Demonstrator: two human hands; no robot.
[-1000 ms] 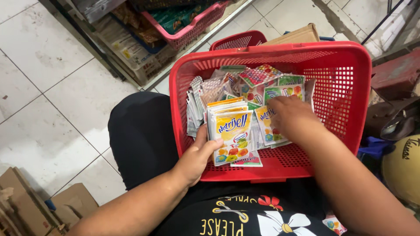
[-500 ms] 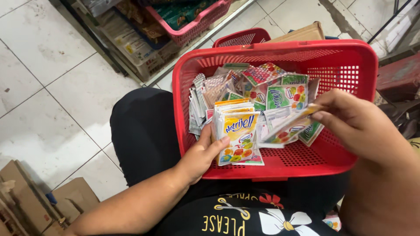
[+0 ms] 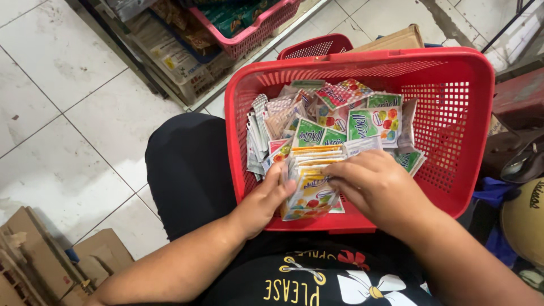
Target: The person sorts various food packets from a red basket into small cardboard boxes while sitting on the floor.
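Red basket (image 3: 470, 85) holds loose sachets; right hand (image 3: 379, 187) has returned, pinching the yellow sachet stack (image 3: 310, 181) that left hand (image 3: 263, 201) grips.

I see a red plastic basket (image 3: 470, 85) filling the upper middle and right of the frame, resting on my lap and heaped with small flat drink-powder packets (image 3: 362, 113) in green, red and silver. At the basket's near edge, in the centre of the frame, my left hand (image 3: 263, 201) grips a neat stack of yellow packets (image 3: 310, 184) from its left side, while my right hand (image 3: 377, 187) lies on the stack's right side with its fingers curled over the top. White floor tiles (image 3: 68, 113) fill the left, flattened cardboard (image 3: 34, 255) lies at lower left, and a pink crate (image 3: 255, 31) sits at the top.
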